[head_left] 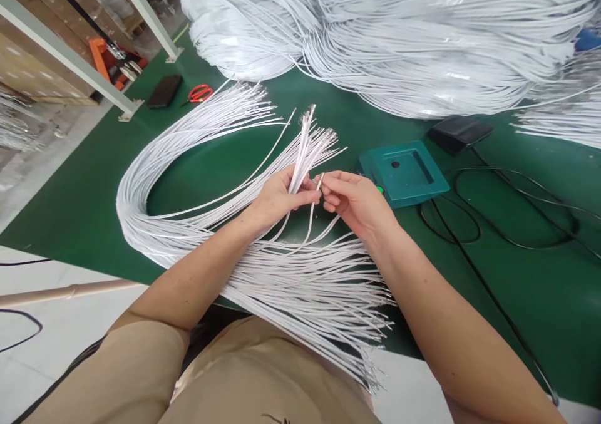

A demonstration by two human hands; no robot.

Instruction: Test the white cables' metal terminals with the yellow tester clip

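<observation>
My left hand (282,193) is closed around a small bunch of white cables (304,151), whose bare-looking tips point up and away from me. Just right of it, my right hand (354,200) pinches the end of a single white cable (312,214) between thumb and finger. The two hands nearly touch. Beneath my forearms lies a large bundle of white cables (136,205), bent in a U, with loose ends fanned out at the right. What the tips are made of is too small to tell.
A teal device with a recessed top (404,195) stands right of my hands, near a black box (460,134) and black cords (498,286). Big coils of white cable (422,48) fill the back. Red-handled scissors (200,93) and a dark flat object (164,91) lie at back left on the green table (70,205).
</observation>
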